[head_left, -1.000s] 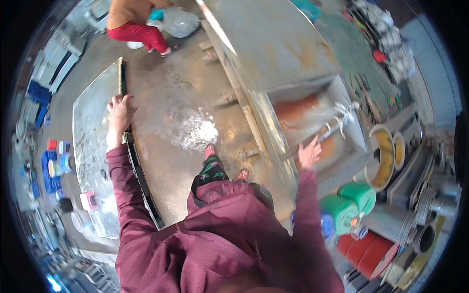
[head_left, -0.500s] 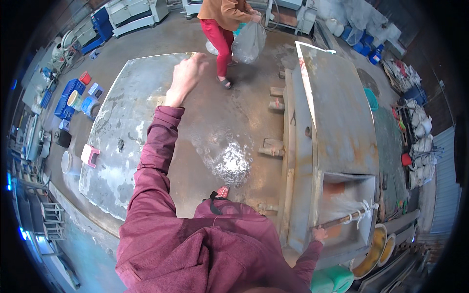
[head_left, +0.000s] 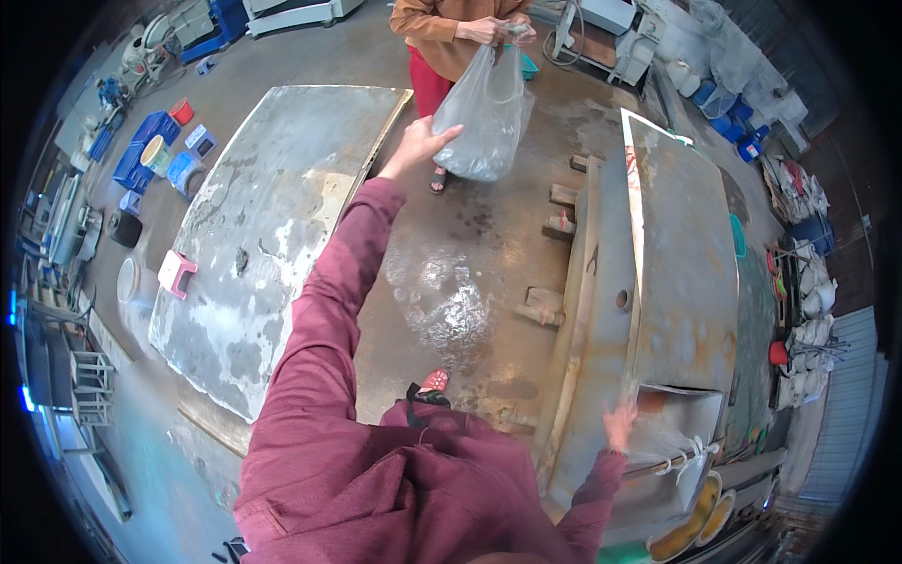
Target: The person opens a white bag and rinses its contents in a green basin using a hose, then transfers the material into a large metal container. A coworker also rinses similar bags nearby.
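My left hand (head_left: 418, 148) reaches forward past the edge of a stone-topped table, palm partly turned down and fingers apart. It overlaps the side of a clear plastic bag (head_left: 481, 122); whether it touches the bag I cannot tell. A co-worker's hands (head_left: 498, 32) hold that bag up by its gathered top. My right hand (head_left: 619, 425), a little blurred, is raised beside an open-topped grey compartment (head_left: 700, 399), its fingers stretched out and nothing visible in them. Next to it a stick (head_left: 648, 468) lies across the compartment, with thin plastic bags (head_left: 691, 456) tied on it.
To my left stands the wide, stained table (head_left: 272, 188) with a small pink and white stool (head_left: 177, 273) beside it. A grey slab (head_left: 681, 263) lies on my right. Wooden supports (head_left: 540, 305) jut into the wet floor (head_left: 442, 301) between. Blue crates (head_left: 146, 150) stand far left.
My left hand has moved right toward the bag and its fingers have spread. My right hand has come off the stick and up. The co-worker is nearer, with the bag lifted toward me.
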Demonstrator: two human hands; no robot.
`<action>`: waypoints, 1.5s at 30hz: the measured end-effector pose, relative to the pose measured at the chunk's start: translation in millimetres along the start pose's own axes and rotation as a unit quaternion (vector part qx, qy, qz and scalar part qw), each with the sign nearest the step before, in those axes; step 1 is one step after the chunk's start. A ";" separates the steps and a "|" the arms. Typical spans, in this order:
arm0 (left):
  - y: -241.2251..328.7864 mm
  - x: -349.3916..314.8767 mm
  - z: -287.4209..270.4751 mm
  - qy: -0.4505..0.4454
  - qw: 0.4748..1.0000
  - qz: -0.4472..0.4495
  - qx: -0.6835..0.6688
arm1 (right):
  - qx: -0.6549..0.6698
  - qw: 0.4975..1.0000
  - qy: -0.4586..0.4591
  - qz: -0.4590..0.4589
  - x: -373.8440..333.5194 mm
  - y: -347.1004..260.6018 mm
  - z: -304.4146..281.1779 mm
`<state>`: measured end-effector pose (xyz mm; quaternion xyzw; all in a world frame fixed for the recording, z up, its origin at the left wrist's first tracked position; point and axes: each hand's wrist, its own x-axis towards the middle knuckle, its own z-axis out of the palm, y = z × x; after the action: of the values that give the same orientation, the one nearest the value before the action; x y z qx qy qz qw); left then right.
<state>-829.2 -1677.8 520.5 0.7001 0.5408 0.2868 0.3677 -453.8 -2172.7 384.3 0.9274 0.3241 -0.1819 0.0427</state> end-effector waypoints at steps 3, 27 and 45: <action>-8.2 39.3 7.3 0.028 0.999 -0.038 -0.017 | 0.169 0.970 0.007 -0.175 26.6 -87.6 -27.3; -51.7 -199.2 58.4 0.174 0.900 -0.043 -0.399 | 0.608 0.752 -0.085 -0.240 -66.1 -342.9 -51.8; 343.0 -357.9 179.0 -0.209 0.690 0.230 -0.654 | 0.667 0.488 0.284 -0.486 -123.6 15.3 -295.7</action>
<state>-588.6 -2110.6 700.9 0.4269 -0.0523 0.4892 0.7588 -442.2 -2198.8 703.9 0.3755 0.4997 -0.0627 -0.7781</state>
